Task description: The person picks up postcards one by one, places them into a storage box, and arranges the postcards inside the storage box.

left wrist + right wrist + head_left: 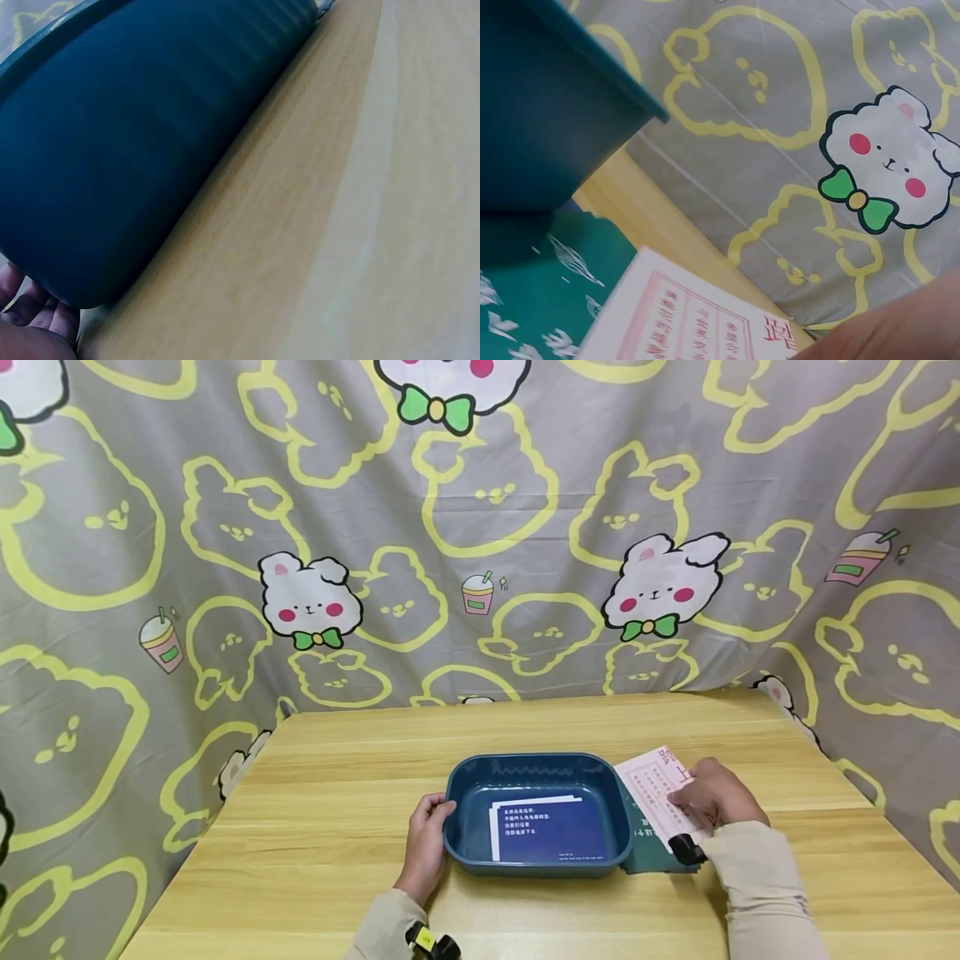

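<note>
1. A grey curtain (pixel 540 493) with yellow outlines and white rabbit heads fills the top of the frame; below it spreads a wood-grain surface (pixel 322 827)
2. A dark blue bin (pixel 536 870) sits at the lower centre of the frame, its right end covering part of a green card (pixel 648 857); the white card (pixel 648 785) and the right hand (pixel 716 797) hide more of that green card
3. Inside the bin lies a blue card (pixel 555 839), with white edges (pixel 494 835) showing beneath it at the top and left
4. The blue card carries four lines of white Chinese characters and tiny Latin print at lower right, too small to read surely; the white card has red Chinese characters in a ruled frame; the green card shows partly covered white characters and, in the right wrist view, white drawings
5. The left hand (pixel 427 843) grips the bin's left end, thumb at the rim, fingers bent against the outside
6. The right hand, right of the bin, pinches the white card by its right part, a digit on the printed face, the others partly hidden
</note>
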A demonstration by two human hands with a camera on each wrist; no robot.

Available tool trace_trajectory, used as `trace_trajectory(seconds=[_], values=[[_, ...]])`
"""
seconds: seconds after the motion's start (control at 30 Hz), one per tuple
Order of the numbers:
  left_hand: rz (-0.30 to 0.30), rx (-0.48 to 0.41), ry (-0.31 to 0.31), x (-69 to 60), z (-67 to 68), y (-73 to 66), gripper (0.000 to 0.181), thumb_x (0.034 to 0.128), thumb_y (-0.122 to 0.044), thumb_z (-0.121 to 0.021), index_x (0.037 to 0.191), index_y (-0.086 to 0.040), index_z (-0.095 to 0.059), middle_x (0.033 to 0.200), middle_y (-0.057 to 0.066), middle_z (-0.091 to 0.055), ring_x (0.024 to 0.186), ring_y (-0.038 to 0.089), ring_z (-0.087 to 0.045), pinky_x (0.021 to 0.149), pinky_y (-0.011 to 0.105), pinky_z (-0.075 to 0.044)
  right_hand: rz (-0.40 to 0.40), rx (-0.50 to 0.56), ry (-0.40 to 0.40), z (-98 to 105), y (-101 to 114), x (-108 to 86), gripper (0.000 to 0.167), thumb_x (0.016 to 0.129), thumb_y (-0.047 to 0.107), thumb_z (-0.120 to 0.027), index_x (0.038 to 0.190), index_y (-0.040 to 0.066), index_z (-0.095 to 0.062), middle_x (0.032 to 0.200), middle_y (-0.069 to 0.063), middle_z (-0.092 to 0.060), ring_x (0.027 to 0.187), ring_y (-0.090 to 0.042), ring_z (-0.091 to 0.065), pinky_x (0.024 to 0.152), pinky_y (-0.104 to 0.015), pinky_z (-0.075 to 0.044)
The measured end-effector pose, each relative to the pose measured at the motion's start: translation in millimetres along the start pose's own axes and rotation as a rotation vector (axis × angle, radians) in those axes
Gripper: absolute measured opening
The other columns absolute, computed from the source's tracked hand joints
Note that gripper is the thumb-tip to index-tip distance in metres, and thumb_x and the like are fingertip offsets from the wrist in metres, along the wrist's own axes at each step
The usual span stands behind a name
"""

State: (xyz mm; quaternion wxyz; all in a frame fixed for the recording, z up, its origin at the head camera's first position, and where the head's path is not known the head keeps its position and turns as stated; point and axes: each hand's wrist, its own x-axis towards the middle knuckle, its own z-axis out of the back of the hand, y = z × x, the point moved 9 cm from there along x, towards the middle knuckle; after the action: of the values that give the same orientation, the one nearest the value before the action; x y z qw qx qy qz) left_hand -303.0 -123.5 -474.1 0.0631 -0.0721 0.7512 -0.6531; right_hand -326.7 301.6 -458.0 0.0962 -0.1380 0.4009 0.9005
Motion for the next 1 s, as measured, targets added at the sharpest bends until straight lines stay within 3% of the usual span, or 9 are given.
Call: trace_trajectory(seconds=[0.17,0.3,0.43,0.73,0.83,1.0], values=[[-0.008,0.001,0.015,-0.1,-0.9,-0.5,0.021,0.0941,-0.007,-0.053,0.107,0.010,-0.053,0.102,0.008,-0.051,0.093,0.018,-0.048,0.080,0.024,-0.042,0.022,0.097,-0.027,3,2,0.0,0.016,0.085,0.000,-0.057,0.096,-0.011,-0.057,0.069,-0.011,-0.057,0.053,-0.017,-0.054,0.047,-0.028,-0.042],[0.000,0.027,0.001,-2.3,2.3,0.8,0.022,0.0951,-0.008,-0.052,0.109,0.010,-0.053,0.104,0.009,-0.051,0.095,0.018,-0.048,0.080,0.023,-0.042,0.016,0.083,-0.066,7,4,-0.1,0.042,0.083,0.000,-0.051,0.120,-0.018,-0.045,0.093,-0.022,-0.056,0.070,-0.024,-0.058,0.054,-0.032,-0.048],[0.006,0.025,-0.001,-1.3,1.8,1.8,0.022,0.0955,-0.008,-0.052,0.109,0.010,-0.053,0.104,0.009,-0.051,0.096,0.019,-0.048,0.081,0.024,-0.043,-0.002,0.049,-0.115,14,8,-0.6,0.056,0.084,0.004,-0.049,0.133,-0.018,-0.032,0.110,-0.030,-0.047,0.084,-0.032,-0.054,0.059,-0.033,-0.048],[0.004,-0.004,-0.005,1.4,-0.2,1.2,0.020,0.0931,-0.005,-0.053,0.106,0.010,-0.053,0.100,0.008,-0.051,0.092,0.018,-0.048,0.080,0.023,-0.043,-0.010,0.070,-0.200,23,15,-4.2,0.060,0.086,0.007,-0.050,0.137,-0.015,-0.027,0.116,-0.032,-0.042,0.093,-0.039,-0.049,0.059,-0.032,-0.046],[-0.001,0.002,0.007,-0.7,0.7,0.6,0.021,0.0941,-0.007,-0.053,0.108,0.009,-0.053,0.102,0.009,-0.051,0.095,0.020,-0.048,0.080,0.024,-0.043,0.018,0.058,-0.241,23,20,-6.1,0.058,0.086,0.007,-0.050,0.135,-0.015,-0.030,0.111,-0.031,-0.047,0.091,-0.038,-0.049,0.058,-0.032,-0.045],[0.033,0.063,-0.026,-6.7,10.3,6.1,0.023,0.0960,-0.009,-0.051,0.111,0.009,-0.053,0.107,0.012,-0.051,0.100,0.023,-0.048,0.081,0.023,-0.043,0.088,0.039,-0.262,17,31,-9.1,0.055,0.084,0.007,-0.054,0.131,-0.015,-0.035,0.109,-0.031,-0.051,0.091,-0.038,-0.052,0.060,-0.032,-0.047]])
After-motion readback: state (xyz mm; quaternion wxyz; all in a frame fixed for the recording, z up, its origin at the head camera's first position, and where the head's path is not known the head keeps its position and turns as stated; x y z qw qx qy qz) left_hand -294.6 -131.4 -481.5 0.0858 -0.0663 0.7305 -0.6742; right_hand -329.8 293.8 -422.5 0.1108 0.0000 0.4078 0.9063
